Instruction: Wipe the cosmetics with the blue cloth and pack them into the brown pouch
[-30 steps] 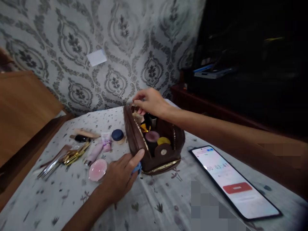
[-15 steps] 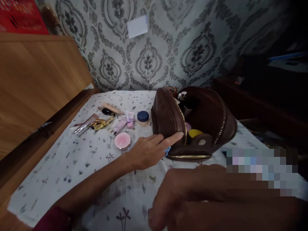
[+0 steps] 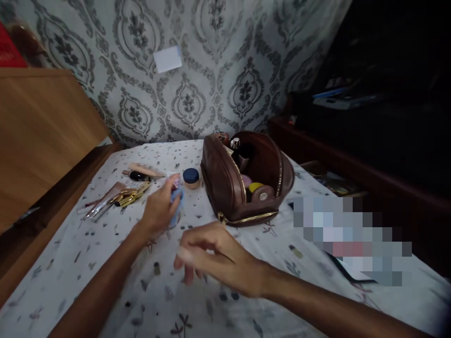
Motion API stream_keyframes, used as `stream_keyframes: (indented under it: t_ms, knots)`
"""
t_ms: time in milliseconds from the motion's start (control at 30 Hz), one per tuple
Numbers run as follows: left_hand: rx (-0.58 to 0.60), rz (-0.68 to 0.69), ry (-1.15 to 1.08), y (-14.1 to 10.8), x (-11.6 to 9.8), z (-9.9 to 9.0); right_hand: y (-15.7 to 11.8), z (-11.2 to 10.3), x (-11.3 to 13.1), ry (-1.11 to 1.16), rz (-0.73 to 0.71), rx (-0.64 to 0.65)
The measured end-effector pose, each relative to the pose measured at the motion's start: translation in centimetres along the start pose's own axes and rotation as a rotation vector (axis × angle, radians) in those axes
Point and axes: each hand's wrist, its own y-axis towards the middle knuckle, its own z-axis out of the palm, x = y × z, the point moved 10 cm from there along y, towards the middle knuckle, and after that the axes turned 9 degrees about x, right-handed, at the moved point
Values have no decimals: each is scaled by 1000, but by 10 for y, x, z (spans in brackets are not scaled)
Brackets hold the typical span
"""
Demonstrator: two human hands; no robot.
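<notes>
Brown bag (image 3: 221, 178), one, sits upright on the surface (image 3: 116, 263), right of the middle of the view, its top wide open between two gold-toothed zipper edges. Inside show one silver-capped item (image 3: 235, 143), one yellow round item (image 3: 255, 187) and one pink item (image 3: 246, 180), the last two side by side behind a flap with one round snap (image 3: 263, 196). A further gold zipper (image 3: 252, 218) runs along the bag's lower front.

Just left of the bag stands one jar (image 3: 191, 178) with a dark blue lid. Two hands are over the surface. The left hand (image 3: 162, 204), near the jar, has its grip closed on one light blue item (image 3: 176, 202), too blurred to name for certain. The right hand (image 3: 214, 260), in front of the bag, has its grip open, the fingers loosely bent and blurred.

Farther left lies a loose group: one beige tube (image 3: 145, 169), one black item (image 3: 140, 176), one silver tube (image 3: 99, 209) and gold items (image 3: 132, 195) whose number I cannot tell. To the right of the bag lies one phone (image 3: 352, 272), largely pixelated. One white card (image 3: 168, 59) is on the patterned wall (image 3: 218, 70) behind.
</notes>
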Motion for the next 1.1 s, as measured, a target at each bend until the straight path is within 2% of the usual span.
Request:
stream_keyframes:
  t_ms: [100, 167, 267, 333, 433, 500, 567, 733, 967, 1100]
  knots:
    - [-175, -190, -124, -8, 56, -41, 18, -24, -48, -147, 94, -225]
    - [-276, -345, -177, -20, 92, -64, 26, -34, -70, -256, 169, -319]
    - [-308, -481, -166, -36, 122, -76, 37, -43, -82, -412, 206, -398]
    - [-241, -478, -145, -39, 126, -65, 45, -46, -84, -499, 212, -439]
    - [-69, -420, -133, -37, 116, -30, 53, -49, -92, -584, 231, -486]
    - [25, -387, -115, -37, 108, -9, 56, -47, -97, -610, 228, -492]
    - [69, -379, -84, -38, 103, 3, 57, -43, -100, -627, 221, -469]
    - [99, -363, -34, -40, 104, 9, 56, -37, -97, -666, 246, -410]
    - [119, -352, -37, -33, 106, 6, 53, -43, -95, -646, 291, -360]
    - [88, -411, 52, -38, 121, -4, 52, -46, -95, -635, 284, -356]
